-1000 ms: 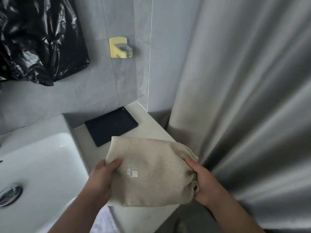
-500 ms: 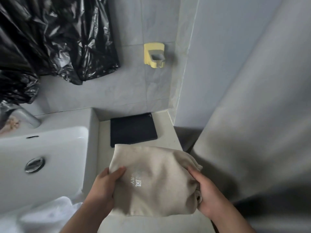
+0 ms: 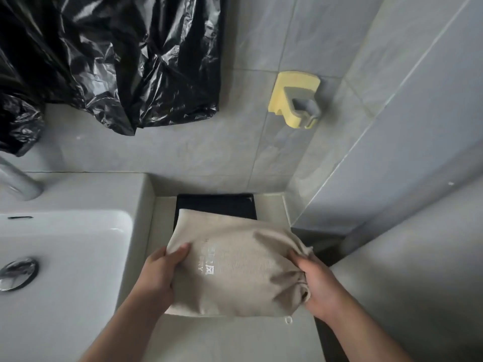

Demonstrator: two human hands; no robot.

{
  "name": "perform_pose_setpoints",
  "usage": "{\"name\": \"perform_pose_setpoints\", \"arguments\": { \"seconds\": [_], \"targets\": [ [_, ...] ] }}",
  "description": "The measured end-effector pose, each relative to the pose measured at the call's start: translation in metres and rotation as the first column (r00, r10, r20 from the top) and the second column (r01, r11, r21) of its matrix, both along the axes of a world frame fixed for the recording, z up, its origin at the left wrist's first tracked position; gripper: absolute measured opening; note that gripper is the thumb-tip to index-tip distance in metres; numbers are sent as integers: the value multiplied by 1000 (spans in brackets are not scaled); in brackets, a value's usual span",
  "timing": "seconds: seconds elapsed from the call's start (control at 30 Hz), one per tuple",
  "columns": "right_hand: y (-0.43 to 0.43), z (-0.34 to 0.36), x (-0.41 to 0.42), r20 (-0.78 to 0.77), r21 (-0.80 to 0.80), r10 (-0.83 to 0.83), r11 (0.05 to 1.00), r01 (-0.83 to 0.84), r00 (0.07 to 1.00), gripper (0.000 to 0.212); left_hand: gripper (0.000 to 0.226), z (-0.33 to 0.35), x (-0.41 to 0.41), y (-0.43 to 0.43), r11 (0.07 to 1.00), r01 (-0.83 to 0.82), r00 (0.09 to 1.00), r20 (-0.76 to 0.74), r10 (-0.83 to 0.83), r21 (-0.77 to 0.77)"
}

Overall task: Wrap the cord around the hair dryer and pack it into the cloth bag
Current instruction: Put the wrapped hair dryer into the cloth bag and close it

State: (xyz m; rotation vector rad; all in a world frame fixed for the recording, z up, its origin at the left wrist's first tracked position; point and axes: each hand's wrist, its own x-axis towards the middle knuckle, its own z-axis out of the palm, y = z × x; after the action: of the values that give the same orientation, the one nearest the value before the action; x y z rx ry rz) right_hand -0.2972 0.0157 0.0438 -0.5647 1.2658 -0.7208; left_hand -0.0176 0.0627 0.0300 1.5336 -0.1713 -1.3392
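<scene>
A sink (image 3: 65,231) sits left, a black mat (image 3: 217,207) behind; the bag (image 3: 235,270) lies crosswise on the counter (image 3: 222,338), gathered mouth rightward, left hand (image 3: 159,275) and right hand (image 3: 321,288) gripping its 2 ends

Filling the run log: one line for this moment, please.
stage: bag packed, mouth gathered | left hand: grips cloth bag closed end | right hand: pinches cinched mouth | bag: over counter, partly covering black mat | dryer: not visible
</scene>
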Motion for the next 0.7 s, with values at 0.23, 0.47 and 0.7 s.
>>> {"name": "perform_pose_setpoints", "arguments": {
  "seconds": [0.23,0.47,0.7],
  "targets": [
    [-90,-39,37,-113,-22,11,1000,-13,994,29,13,-31,26,-71,996,-81,997,3,81,37],
    [-151,-73,63,-131,5,92,996,-92,987,23,27,-73,49,-115,988,-110,993,-30,114,106],
    [-166,-94,71,-120,43,107,994,-102,987,18,21,-89,50,-130,990,-112,992,61,107,82]
  ]
}}
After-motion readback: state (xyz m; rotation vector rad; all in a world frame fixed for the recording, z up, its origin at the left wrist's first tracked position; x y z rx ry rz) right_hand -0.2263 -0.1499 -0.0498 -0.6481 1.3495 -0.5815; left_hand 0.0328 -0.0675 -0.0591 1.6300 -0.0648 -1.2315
